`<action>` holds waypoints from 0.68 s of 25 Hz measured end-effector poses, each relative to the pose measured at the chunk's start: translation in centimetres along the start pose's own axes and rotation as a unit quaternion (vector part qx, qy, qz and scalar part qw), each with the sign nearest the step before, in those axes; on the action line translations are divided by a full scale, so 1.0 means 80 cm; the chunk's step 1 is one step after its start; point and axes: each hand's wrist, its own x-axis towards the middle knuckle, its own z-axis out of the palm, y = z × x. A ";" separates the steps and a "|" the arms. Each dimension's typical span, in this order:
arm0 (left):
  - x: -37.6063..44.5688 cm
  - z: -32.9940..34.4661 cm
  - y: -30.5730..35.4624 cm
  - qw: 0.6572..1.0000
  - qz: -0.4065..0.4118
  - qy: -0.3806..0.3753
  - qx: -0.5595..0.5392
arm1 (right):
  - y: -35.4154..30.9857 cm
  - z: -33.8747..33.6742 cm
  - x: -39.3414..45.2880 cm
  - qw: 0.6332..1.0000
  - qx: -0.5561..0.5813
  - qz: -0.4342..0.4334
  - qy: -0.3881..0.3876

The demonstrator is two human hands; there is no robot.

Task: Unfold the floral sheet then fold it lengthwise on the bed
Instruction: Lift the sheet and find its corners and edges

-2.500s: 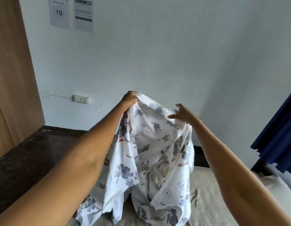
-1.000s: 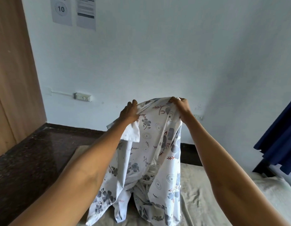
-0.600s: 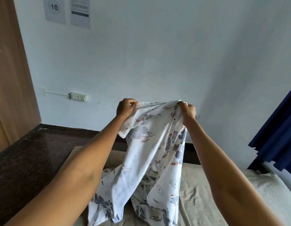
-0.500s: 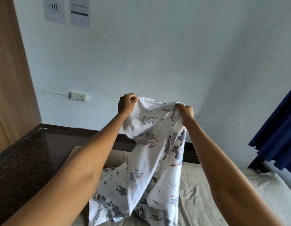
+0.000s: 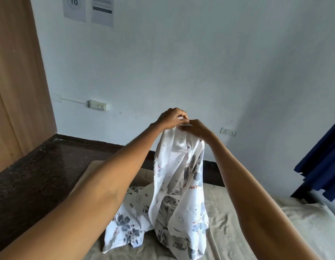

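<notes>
The floral sheet, white with grey-blue flowers and small red sprigs, hangs in a bunched column above the bed. Its lower folds rest crumpled on the beige mattress cover. My left hand and my right hand are raised in front of me, touching each other, both pinching the sheet's top edge at one spot. The gripped edge itself is mostly hidden between my fingers.
A dark stone floor lies to the left of the bed, with a wooden door beyond. The pale wall ahead carries two power sockets and posted papers. A navy curtain hangs at the right.
My hands, held apart along the sheet's top edge before, have come together at the centre. The spread cloth has collapsed into a narrower hanging bundle.
</notes>
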 end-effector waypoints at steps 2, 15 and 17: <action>-0.004 -0.001 -0.016 0.998 -0.024 -0.036 -0.042 | 0.009 -0.010 -0.006 0.999 0.039 0.016 -0.009; -0.018 0.062 -0.040 0.913 -0.293 0.195 -0.205 | 0.029 0.036 0.006 0.817 0.401 0.268 0.315; -0.012 0.070 -0.023 0.929 -0.270 0.155 -0.198 | 0.012 0.047 0.006 0.868 0.341 0.229 0.279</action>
